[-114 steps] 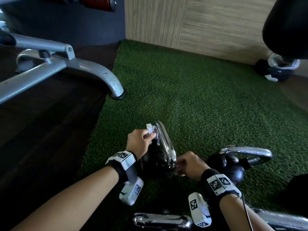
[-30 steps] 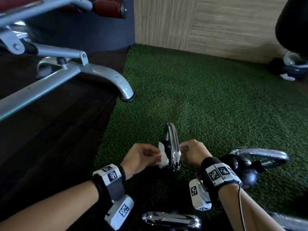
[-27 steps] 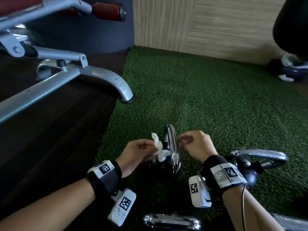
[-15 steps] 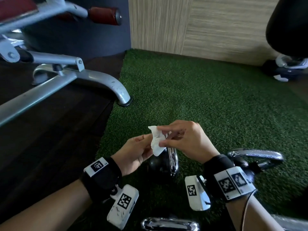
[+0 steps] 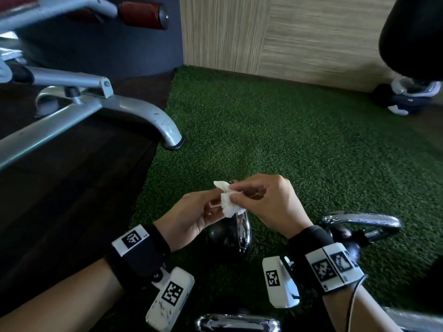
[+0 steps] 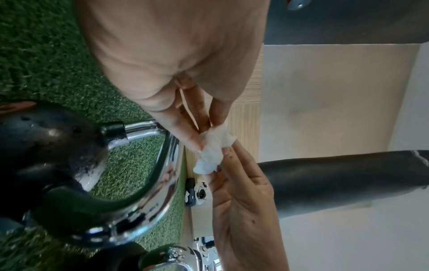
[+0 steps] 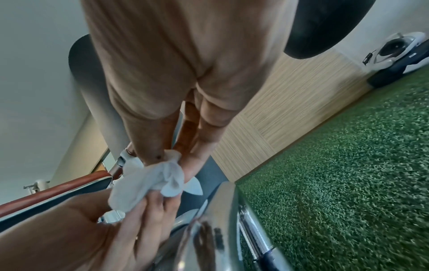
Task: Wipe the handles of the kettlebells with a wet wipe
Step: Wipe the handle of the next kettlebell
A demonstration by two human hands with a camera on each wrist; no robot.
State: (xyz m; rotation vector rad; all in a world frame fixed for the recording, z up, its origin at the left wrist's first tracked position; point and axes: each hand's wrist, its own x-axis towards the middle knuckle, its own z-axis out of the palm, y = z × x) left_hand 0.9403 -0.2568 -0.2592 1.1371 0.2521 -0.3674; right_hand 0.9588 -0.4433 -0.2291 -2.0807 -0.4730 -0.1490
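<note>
Both hands — left (image 5: 191, 215), right (image 5: 268, 202) — pinching crumpled wet wipe (image 5: 227, 200), above kettlebell handle (image 5: 242, 230)

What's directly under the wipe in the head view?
The chrome kettlebell handle and black ball, on turf. Both hands pinch the wipe and cover the handle's top.

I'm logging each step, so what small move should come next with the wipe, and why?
Probably refold it and bring it back down onto a handle: both the left hand and right hand pinch the crumpled wet wipe just above the chrome kettlebell handle, off the metal.
</note>
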